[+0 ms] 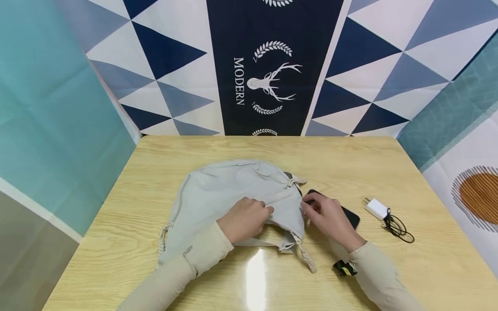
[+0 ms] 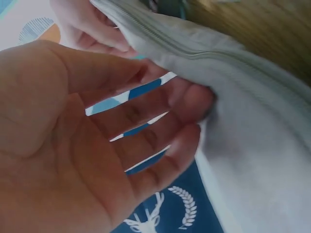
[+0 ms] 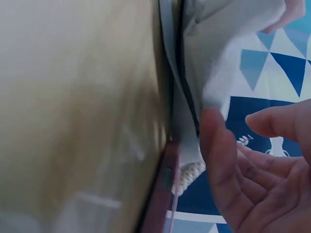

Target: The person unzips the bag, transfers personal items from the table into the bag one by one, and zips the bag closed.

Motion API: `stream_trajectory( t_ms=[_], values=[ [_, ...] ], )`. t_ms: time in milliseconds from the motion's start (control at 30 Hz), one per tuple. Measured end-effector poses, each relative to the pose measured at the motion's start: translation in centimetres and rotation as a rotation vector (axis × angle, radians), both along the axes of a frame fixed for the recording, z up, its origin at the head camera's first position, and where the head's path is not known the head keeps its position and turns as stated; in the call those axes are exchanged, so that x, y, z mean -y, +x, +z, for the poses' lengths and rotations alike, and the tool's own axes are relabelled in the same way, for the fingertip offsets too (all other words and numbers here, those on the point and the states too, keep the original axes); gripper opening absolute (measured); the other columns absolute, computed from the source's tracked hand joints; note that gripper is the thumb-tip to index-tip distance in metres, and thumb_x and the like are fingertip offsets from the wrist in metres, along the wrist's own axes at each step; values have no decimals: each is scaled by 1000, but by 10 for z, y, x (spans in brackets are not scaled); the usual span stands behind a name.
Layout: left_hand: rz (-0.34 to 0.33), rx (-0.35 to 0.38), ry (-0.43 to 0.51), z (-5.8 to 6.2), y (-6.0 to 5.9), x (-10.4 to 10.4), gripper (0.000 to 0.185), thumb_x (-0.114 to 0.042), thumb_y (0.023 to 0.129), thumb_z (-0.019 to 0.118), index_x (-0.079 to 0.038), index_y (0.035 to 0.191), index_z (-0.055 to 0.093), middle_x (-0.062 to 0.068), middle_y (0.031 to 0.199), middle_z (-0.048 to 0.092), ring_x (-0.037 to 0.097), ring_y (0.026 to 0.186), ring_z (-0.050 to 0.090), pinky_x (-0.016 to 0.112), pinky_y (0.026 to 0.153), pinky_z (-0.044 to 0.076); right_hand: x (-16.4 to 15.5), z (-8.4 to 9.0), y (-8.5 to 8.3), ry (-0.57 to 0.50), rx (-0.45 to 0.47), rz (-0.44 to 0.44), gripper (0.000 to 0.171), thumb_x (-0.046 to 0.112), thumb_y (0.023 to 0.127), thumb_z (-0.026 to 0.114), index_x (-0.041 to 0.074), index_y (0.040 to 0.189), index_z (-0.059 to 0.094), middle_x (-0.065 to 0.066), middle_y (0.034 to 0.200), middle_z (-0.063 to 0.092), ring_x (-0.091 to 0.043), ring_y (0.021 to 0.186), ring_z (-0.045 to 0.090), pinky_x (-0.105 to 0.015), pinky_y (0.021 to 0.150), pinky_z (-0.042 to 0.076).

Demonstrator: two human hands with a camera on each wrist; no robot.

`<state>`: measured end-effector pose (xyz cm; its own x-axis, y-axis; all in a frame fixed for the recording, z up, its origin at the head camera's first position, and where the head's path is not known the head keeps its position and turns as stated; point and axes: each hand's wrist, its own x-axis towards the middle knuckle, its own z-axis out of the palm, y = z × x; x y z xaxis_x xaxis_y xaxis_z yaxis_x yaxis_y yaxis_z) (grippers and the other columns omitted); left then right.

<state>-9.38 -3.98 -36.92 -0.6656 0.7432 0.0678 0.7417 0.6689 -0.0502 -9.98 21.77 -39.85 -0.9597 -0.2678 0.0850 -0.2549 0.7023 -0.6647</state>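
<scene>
A light grey fabric bag (image 1: 233, 185) with zips and braided cord pulls lies on the table. My left hand (image 1: 247, 218) is over its front edge. In the left wrist view, the curled fingers and thumb of the left hand (image 2: 112, 126) hold the bag's fabric (image 2: 252, 126) beside the zip. At the bag's right end is my right hand (image 1: 330, 218). The right wrist view has the right hand (image 3: 252, 170) with thumb and fingers apart, one fingertip right at the fabric. Partly hidden beneath that hand lies a black phone (image 1: 352, 217), its reddish edge (image 3: 163, 187) showing.
A white charger plug (image 1: 376, 209) and a coiled black cable (image 1: 398, 229) lie to the right on the wooden table (image 1: 155, 157). A small black and yellow object (image 1: 344, 268) is at the right cuff. Patterned cloth (image 1: 175, 65) hangs behind the table.
</scene>
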Motion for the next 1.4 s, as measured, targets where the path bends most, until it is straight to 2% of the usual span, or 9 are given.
stream_trajectory(
  t_ms=[100,333,567,700,833,933,1000,1200,1400],
  values=[
    [20,-2,-2,8,1,2,8,-8,84,70,-14,90,67,0,78,66,14,64,61,31,59,50,3,-1,-5,-7,15,-14,22,25,100,60,7,112,66,0,72,68,-17,53,62,-29,47,45],
    [20,34,83,25,-5,-8,6,-14,96,63,-11,96,68,2,81,66,15,65,60,31,60,51,-1,1,-22,-7,64,-17,24,25,102,58,6,112,67,-3,67,66,-21,49,60,-32,44,46],
    [30,138,152,38,-31,-30,9,-17,97,63,-10,98,68,0,84,64,12,71,59,28,65,52,-2,9,-42,39,102,-4,33,28,101,59,0,116,65,-8,56,60,-22,41,56,-34,43,45],
    [88,182,148,40,-53,-43,10,-17,99,60,-11,95,67,0,85,63,13,73,58,31,65,51,-1,9,-46,74,123,27,31,24,100,59,-1,119,61,-7,55,59,-20,40,55,-33,46,46],
    [172,234,131,37,-74,-53,13,-19,100,58,-10,94,66,1,87,64,15,73,57,34,65,50,1,8,-50,93,147,77,33,21,101,59,-3,122,57,-7,55,59,-20,39,55,-34,46,47],
    [221,270,117,29,-86,-62,16,-22,101,58,-11,95,67,2,91,64,16,76,58,34,66,50,3,7,-53,83,165,92,36,21,101,59,-5,124,55,-7,56,60,-21,40,57,-35,43,46],
    [244,250,83,20,-91,-69,18,-26,102,57,-12,98,68,2,94,64,16,78,59,34,66,50,4,5,-53,79,178,98,36,21,101,59,-5,125,54,-6,56,60,-22,40,57,-35,43,46],
    [255,160,4,-4,-93,-86,25,-36,101,57,-15,102,70,4,100,63,19,86,63,35,69,54,7,-4,-50,142,205,184,33,22,105,53,-3,126,49,-5,55,57,-17,40,52,-33,43,43],
    [211,155,18,-6,-92,-91,13,-22,96,65,-17,108,69,2,101,61,17,86,62,32,69,52,8,-7,-52,193,137,221,24,22,105,52,1,115,52,-2,59,52,-14,42,47,-30,45,40]
  ],
)
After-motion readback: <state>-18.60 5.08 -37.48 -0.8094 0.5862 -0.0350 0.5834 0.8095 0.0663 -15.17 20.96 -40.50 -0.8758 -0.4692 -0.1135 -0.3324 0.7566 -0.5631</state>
